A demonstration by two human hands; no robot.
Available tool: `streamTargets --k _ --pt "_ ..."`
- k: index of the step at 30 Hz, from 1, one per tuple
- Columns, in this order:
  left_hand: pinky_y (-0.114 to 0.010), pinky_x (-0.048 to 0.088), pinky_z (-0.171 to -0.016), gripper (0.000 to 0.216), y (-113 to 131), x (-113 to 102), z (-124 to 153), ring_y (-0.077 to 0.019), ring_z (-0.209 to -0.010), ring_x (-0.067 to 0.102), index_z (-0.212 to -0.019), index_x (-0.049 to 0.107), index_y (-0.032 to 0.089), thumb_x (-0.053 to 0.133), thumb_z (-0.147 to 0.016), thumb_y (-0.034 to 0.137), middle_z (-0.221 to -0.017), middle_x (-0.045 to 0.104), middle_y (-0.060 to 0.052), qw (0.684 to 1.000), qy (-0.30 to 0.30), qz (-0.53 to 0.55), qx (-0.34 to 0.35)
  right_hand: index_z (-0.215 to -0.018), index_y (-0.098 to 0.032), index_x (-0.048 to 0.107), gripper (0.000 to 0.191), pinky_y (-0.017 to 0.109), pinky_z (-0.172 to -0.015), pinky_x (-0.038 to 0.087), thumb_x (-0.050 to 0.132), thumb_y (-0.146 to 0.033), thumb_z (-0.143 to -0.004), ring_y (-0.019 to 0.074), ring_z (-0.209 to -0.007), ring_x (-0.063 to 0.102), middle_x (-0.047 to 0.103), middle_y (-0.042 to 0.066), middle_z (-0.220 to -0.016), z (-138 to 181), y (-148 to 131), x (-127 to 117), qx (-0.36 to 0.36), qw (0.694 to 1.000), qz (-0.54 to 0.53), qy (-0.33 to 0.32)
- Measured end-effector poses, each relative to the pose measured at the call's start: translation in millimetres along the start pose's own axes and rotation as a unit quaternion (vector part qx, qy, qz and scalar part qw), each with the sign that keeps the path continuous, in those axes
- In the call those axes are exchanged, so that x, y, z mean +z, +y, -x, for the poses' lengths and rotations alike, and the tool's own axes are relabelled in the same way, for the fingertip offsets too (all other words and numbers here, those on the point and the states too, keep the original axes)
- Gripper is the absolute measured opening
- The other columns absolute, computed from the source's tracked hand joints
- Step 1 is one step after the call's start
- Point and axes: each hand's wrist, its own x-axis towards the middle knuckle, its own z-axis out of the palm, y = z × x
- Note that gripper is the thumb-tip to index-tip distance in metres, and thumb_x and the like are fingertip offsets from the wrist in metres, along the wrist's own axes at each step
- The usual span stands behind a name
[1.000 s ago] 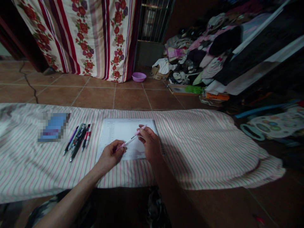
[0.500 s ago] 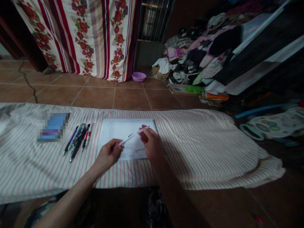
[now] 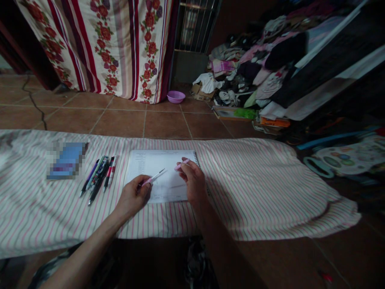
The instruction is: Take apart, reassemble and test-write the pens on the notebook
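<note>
A spiral notebook [image 3: 156, 164] lies open on a pink-striped cloth [image 3: 255, 180] spread on the floor. My left hand [image 3: 132, 198] is closed on a white and pink pen [image 3: 153, 178], tip pointing up and right over the page. My right hand [image 3: 192, 180] pinches the pen's pink cap [image 3: 182, 163] just beyond the tip, apart from the pen. Both hands hover over the lower half of the notebook.
Several pens [image 3: 99, 176] lie in a row left of the notebook, and a blurred blue item [image 3: 66, 160] lies further left. Beyond the cloth are brown tiles, a purple bowl [image 3: 176, 96], a floral curtain [image 3: 105, 44] and a heap of clothes [image 3: 255, 68] at right.
The pen was whole and held between both hands; the cap has come off. My left hand has drawn the pen left and my right hand keeps the cap.
</note>
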Motion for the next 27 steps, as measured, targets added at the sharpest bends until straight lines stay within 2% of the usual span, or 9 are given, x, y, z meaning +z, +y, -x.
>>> streamTargets --k 5,11,18,22,27 --pt "-0.033 0.045 -0.069 0.026 -0.7 -3.6 -2.9 -0.0194 -0.070 0.059 -0.092 0.063 0.019 0.053 -0.075 0.036 -0.081 0.066 -0.005 0.997 0.025 -0.074 0.023 -0.093 -0.018 0.063 0.029 0.028 -0.067 0.048 0.062 -0.035 -0.070 0.0179 -0.075 0.064 0.069 0.004 -0.073 -6.8 4.0 -6.6 -0.136 0.983 0.121 -0.006" --pt "-0.033 0.044 -0.069 0.026 0.6 -2.7 -5.7 -0.0202 -0.071 0.060 -0.092 0.064 0.019 0.052 -0.075 0.036 -0.080 0.066 -0.005 0.997 0.023 -0.073 0.009 -0.091 -0.022 0.067 0.023 0.029 -0.066 0.048 0.057 -0.036 -0.076 0.0181 -0.074 0.062 0.069 0.005 -0.087 -10.3 6.7 -12.0 -0.215 0.944 0.249 0.021" --pt "-0.033 0.044 -0.068 0.024 2.4 -4.1 -6.5 -0.0193 -0.069 0.059 -0.091 0.064 0.020 0.053 -0.074 0.034 -0.078 0.067 -0.004 0.997 0.025 -0.075 0.008 -0.090 -0.025 0.069 0.021 0.031 -0.069 0.048 0.058 -0.035 -0.075 0.0184 -0.075 0.061 0.069 0.004 -0.089 -11.0 9.5 -12.2 -0.237 0.938 0.252 0.005" --pt "-0.032 0.044 -0.067 0.024 -0.5 -4.9 -6.8 -0.0189 -0.069 0.060 -0.092 0.064 0.019 0.052 -0.076 0.034 -0.078 0.067 -0.004 0.996 0.018 -0.084 0.013 -0.088 -0.023 0.069 0.021 0.032 -0.068 0.048 0.057 -0.036 -0.076 0.0188 -0.070 0.061 0.069 0.005 -0.085 -10.8 9.0 -12.0 -0.224 0.936 0.272 0.001" --pt "-0.033 0.045 -0.070 0.026 -4.6 -4.7 -7.2 -0.0197 -0.072 0.060 -0.094 0.062 0.019 0.051 -0.078 0.035 -0.083 0.066 -0.005 0.995 0.014 -0.092 0.021 -0.099 -0.024 0.064 0.025 0.033 -0.072 0.047 0.056 -0.035 -0.077 0.0189 -0.072 0.062 0.069 0.004 -0.081 -9.9 12.3 -13.0 -0.218 0.939 0.267 -0.017"
